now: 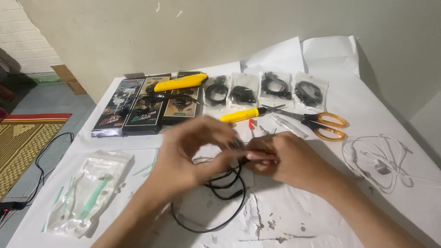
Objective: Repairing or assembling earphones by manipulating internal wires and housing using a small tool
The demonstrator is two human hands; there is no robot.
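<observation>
The black cable (216, 202) lies in loose loops at the middle of the white-covered table (367, 105), right in front of the person. Its upper end is lifted into both hands. The left hand (183, 156) is blurred, its fingers curled over the cable from about 9 o'clock; the right hand (285, 160) pinches the end from 3 o'clock, thumb and forefinger closed on it. Both hands are grasping the cable, though the very tip is hidden between the fingertips.

To do this well, I judge the pinch should stay close to the tip, with the left hand steadying the cable just behind it so the slack loops below do not tug.

The held stretch runs roughly from 9 to 3 o'clock between the hands. The rest hangs toward 6 o'clock, and the biggest loop sweeps round toward 7 o'clock. Which way the tip faces I cannot tell.

Outward at 12 o'clock lies a yellow-handled tool (241, 115), with orange-handled scissors (317, 123) at 1 o'clock. Beyond them is a row of small clear bags of black cables (266, 88), then flat dark boxes (138, 108) at 11 o'clock with a yellow tool (180, 82) lying across them. A tangle of white wire (381, 158) sits at 3 o'clock and a clear bag of green sticks (89, 193) at 8 o'clock.
</observation>
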